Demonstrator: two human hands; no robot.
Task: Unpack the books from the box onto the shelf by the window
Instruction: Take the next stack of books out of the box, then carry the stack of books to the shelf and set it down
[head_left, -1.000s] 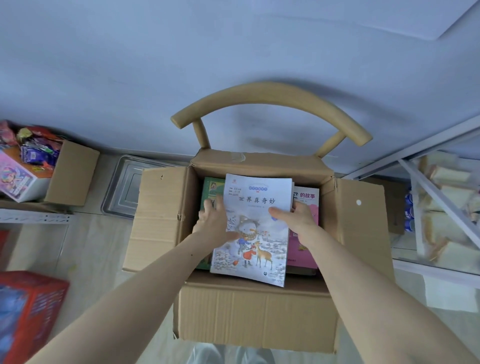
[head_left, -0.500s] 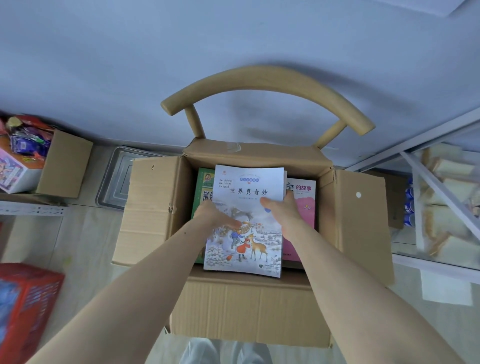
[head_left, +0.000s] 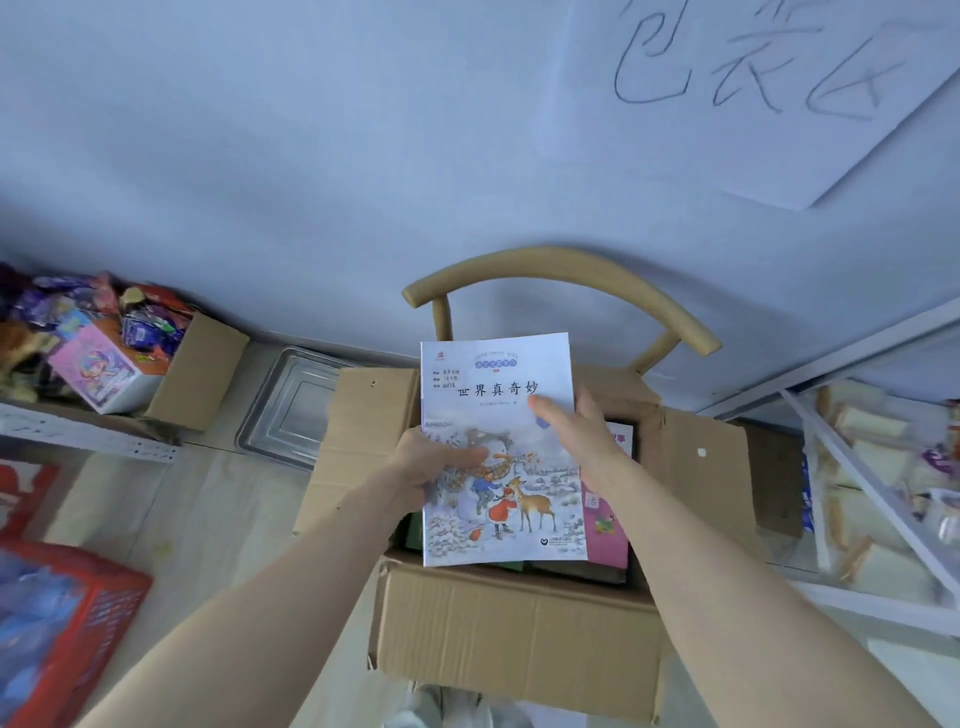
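Note:
An open cardboard box (head_left: 514, 629) stands on a wooden chair (head_left: 561, 270) in front of me. I hold a thin white picture book (head_left: 506, 525) with a snowy cover above the box, raised and tilted toward me. My left hand (head_left: 436, 462) grips its left edge, thumb on the cover. My right hand (head_left: 576, 431) grips its right edge near the top. A pink book (head_left: 605, 525) lies in the box under it, and a dark green book (head_left: 413, 535) shows at the left.
A metal tray (head_left: 291, 410) lies on the floor left of the box. A cardboard box of snack packets (head_left: 124, 358) sits on a white rack at left. A red crate (head_left: 57, 623) stands lower left. A white shelf with wrapped bread (head_left: 878, 499) is at right.
Both hands have lifted the snowy picture book up out of the box and toward me. My head has tilted up, showing more wall and a paper sign.

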